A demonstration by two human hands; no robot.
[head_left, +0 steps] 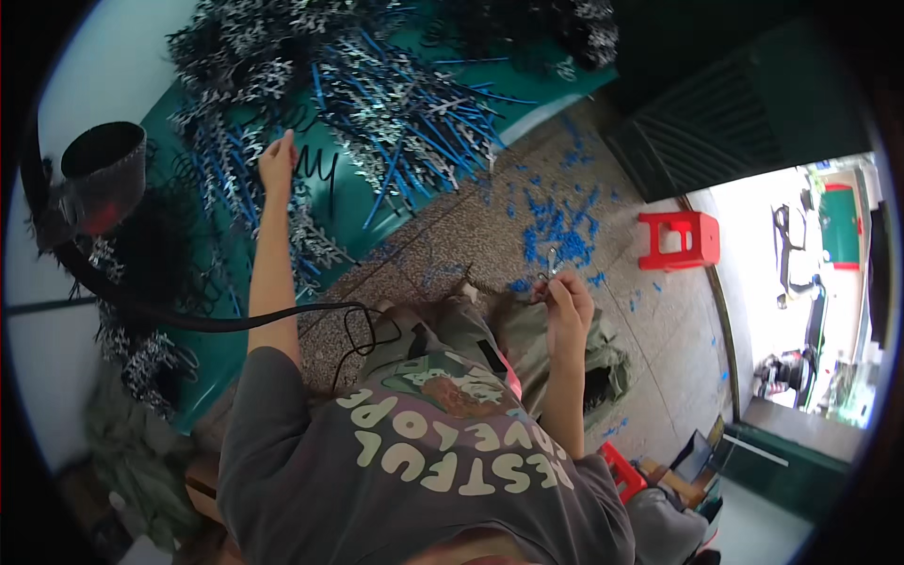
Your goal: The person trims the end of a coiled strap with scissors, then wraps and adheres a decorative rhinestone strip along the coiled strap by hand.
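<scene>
My left hand (276,165) is stretched out over a green-topped table (381,212), its fingers closed. Beside it black curly strands (320,169) lie on the green surface; whether its fingertips grip one of them cannot be made out. Bundles of blue-stemmed strands with black and silvery leaf-like pieces (405,113) cover much of the table. My right hand (570,297), held over my right thigh, is closed round a small silvery metal tool (553,257) that looks like scissors, with most of it hidden in the fingers.
Small blue scraps (560,231) are scattered over the speckled floor to the right. A red plastic stool (678,240) stands near a bright doorway. On the left, a black bendy arm (179,320) with a dark cup-shaped head (104,174) reaches across near my left forearm.
</scene>
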